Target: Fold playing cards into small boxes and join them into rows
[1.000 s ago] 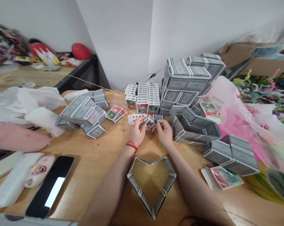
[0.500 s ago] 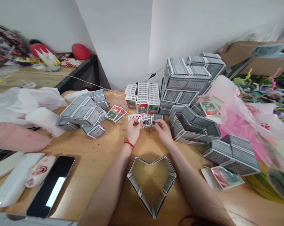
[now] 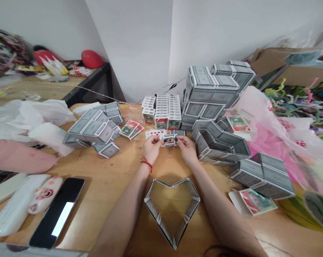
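Note:
Between my hands is a face card (image 3: 169,140), a playing card with a coloured picture side facing up. My left hand (image 3: 152,146) pinches its left end, and my right hand (image 3: 186,147) grips its right end. Just behind lie several red-suit playing cards (image 3: 155,133), fanned out on the table, and a grey-backed card (image 3: 179,132) beside them. Nearer to me, between my forearms, stands a heart-shaped frame (image 3: 162,227) built of grey-patterned cards.
Stacked card boxes (image 3: 161,121) stand at the back, beside a tall structure of grey cards (image 3: 204,89). Another card structure (image 3: 94,126) is on the left, with a loose card box (image 3: 129,128) near it. A phone (image 3: 57,214) lies front left; yellow-green tape (image 3: 308,210) sits front right.
My right hand has shifted slightly to the right along the card, so more of its picture side shows. My left hand stays nearly in place.

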Tool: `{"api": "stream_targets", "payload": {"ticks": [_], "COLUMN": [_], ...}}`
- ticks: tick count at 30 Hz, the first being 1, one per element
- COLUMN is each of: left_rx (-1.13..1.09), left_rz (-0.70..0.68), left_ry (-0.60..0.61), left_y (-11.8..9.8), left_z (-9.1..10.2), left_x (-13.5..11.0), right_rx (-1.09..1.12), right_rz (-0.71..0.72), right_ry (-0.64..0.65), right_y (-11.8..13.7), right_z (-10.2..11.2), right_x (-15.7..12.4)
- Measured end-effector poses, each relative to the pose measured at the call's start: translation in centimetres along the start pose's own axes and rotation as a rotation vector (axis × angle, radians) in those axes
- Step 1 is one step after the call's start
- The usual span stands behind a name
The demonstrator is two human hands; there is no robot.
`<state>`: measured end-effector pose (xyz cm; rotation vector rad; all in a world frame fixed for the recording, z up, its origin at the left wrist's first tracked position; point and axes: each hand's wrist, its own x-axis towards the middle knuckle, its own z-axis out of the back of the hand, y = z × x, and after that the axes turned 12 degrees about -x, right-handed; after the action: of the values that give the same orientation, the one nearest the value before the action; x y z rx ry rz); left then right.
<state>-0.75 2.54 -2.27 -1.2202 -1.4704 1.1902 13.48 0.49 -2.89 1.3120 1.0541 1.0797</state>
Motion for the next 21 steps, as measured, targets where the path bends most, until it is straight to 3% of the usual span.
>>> {"api": "stream_targets", "payload": {"ticks": [5,13,21], "left_rx": [-0.030,0.053,0.016], "left_rz": [0.018,-0.020,-0.018], "left_ry": [0.101,-0.010,0.100], "left_y": [0.24,0.81,0.76], "left_z": [0.22,0.22,0.09], "left_x": [0.11,0.16,0.12], "right_rx": [0.009,-0.031,-0.132], "right_rz": [-0.008,0.006,0.088], "right_ry": [0.002,-0.016,-0.036], "right_y": [0.23,0.38,0.46], "right_z": [0.15,0.02,0.00], "right_x": [0.03,-0.13,-0.43]}}
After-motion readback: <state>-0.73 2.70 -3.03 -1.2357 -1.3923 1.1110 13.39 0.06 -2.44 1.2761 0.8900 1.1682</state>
